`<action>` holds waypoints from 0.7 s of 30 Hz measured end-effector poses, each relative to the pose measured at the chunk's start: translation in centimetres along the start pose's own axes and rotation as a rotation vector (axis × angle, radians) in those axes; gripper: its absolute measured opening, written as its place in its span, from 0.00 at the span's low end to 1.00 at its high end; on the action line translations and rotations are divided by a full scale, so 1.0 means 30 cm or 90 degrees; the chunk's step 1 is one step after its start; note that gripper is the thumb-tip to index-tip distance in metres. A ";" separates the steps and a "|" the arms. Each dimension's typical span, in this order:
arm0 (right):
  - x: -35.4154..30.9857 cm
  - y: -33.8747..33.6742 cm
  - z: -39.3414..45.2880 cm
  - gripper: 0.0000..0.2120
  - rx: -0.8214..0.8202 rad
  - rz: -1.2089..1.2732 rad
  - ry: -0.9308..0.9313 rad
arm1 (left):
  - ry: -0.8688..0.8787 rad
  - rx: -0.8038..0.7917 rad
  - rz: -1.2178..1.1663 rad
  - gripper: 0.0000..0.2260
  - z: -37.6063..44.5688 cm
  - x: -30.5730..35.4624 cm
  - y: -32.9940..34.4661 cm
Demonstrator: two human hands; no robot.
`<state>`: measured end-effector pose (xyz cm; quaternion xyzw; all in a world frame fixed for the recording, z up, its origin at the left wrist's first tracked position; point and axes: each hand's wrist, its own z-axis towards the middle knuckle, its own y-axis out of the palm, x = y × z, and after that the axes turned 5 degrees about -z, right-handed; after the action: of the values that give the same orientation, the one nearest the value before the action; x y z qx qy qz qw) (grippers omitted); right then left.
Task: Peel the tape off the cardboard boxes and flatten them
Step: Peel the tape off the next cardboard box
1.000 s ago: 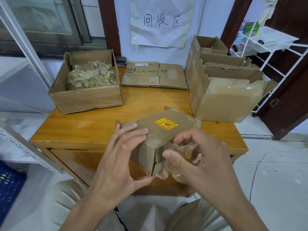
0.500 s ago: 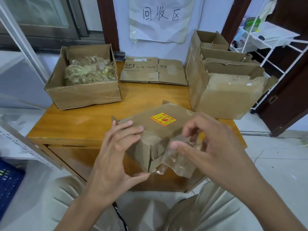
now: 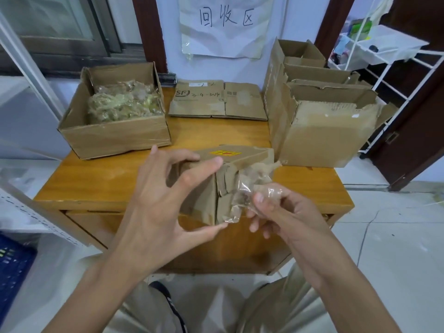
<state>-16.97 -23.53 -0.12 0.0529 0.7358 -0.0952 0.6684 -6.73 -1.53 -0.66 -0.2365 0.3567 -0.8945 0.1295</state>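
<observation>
Small cardboard box (image 3: 204,188) w/ a yellow-red sticker (image 3: 225,153) on top is held up in front of the person, over the near edge of the wooden desk (image 3: 103,179). Clear tape (image 3: 249,188), crumpled and partly peeled, hangs off the box's torn right end, still stuck near the upper right corner.

Left hand (image 3: 163,200) grasps the box: fingers curl over the top edge, thumb presses under the bottom corner. Right hand (image 3: 281,212) pinches the loose end of the tape between thumb and fingertips, just right of the box.

On the desk, back left: an open cardboard box (image 3: 115,138) filled w/ a heap of wadded clear tape (image 3: 122,102). Back centre: a flattened carton (image 3: 217,98) lying flat, "SF" logo and handwritten digits on it. Right side: three open boxes in a row running toward the wall, the nearest one (image 3: 329,135) w/ a ragged torn rim and tape residue on its front; it sits near the held box, not touching.

On the wall behind, a crumpled paper sign (image 3: 225,22) w/ handwritten Chinese characters. Far right, a white wire rack (image 3: 384,56) w/ items too blurred to name. Lower left, a blue crate (image 3: 12,267) on the floor. The person's light trousers show at the bottom.
</observation>
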 end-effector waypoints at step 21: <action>-0.069 -0.039 0.333 0.04 0.116 -0.126 -0.238 | -0.225 0.096 -0.012 0.43 -0.045 -0.031 0.147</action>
<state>-7.26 -26.68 1.14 0.0217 0.5889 -0.2347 0.7730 -6.36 -3.52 -4.93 -0.3827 0.2585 -0.8643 0.1990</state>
